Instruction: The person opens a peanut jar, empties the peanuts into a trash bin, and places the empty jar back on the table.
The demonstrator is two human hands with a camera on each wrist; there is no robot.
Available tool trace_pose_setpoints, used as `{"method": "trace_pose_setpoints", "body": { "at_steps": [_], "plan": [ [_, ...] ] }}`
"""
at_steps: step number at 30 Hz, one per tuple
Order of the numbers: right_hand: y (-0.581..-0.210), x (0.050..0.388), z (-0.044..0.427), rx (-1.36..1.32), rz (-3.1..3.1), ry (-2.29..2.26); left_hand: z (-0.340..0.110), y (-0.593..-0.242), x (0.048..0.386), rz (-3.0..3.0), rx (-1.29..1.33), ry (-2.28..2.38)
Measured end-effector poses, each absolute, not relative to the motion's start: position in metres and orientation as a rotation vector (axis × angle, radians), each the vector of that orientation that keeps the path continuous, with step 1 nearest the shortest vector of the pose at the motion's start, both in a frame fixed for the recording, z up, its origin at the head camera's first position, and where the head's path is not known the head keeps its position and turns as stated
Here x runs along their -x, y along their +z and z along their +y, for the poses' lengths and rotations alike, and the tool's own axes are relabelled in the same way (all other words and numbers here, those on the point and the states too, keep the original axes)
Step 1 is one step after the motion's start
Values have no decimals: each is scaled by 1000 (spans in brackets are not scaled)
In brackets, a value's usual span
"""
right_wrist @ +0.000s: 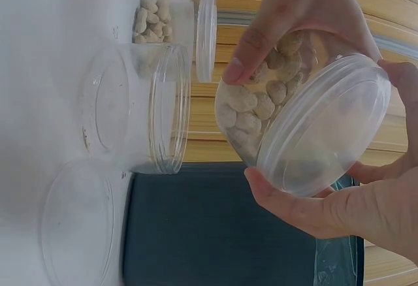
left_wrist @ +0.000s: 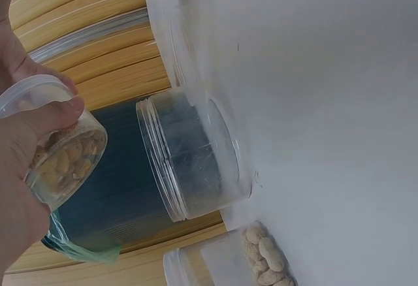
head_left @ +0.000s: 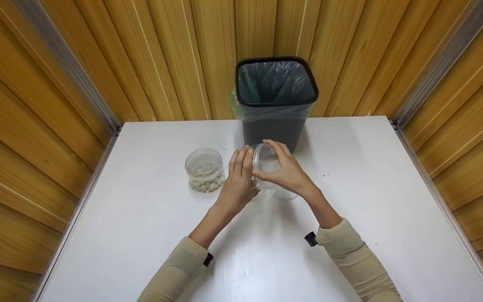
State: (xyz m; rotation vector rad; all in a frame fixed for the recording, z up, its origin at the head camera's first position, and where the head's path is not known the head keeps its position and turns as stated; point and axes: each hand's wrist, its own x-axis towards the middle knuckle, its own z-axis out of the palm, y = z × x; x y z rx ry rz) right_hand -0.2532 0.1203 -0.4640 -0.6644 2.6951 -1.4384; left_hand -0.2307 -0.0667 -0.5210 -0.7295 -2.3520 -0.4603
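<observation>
My left hand (head_left: 238,180) grips a clear plastic jar (right_wrist: 251,113), tilted on its side above the table. Rounded beige nuts (right_wrist: 264,105) lie in it; their exact kind is hard to tell. Over its mouth sits a translucent lid (right_wrist: 330,129), and the fingers and thumb of my right hand (head_left: 289,174) hold its rim. Below the hands stands an open clear jar (left_wrist: 192,152) with no nuts visible inside. A loose clear lid (right_wrist: 78,224) lies flat on the table beside it. To the left is another clear jar (head_left: 203,167), partly filled with unshelled peanuts (head_left: 206,184).
A dark waste bin (head_left: 273,130) with a green liner stands at the table's back edge, just beyond the hands. Wood-patterned walls (head_left: 208,54) enclose the white table (head_left: 120,235) at the back and sides. Small dark crumbs dot the tabletop.
</observation>
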Motion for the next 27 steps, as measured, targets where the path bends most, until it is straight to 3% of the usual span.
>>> {"method": "trace_pose_setpoints", "body": {
  "at_steps": [14, 27],
  "plan": [
    [-472, 251, 128, 715, 2707, -1517, -64, -522, 235, -2281, 739, -373],
    [-481, 249, 127, 925, 2688, -1746, -61, -515, 240, -2166, 755, -301]
  ]
}}
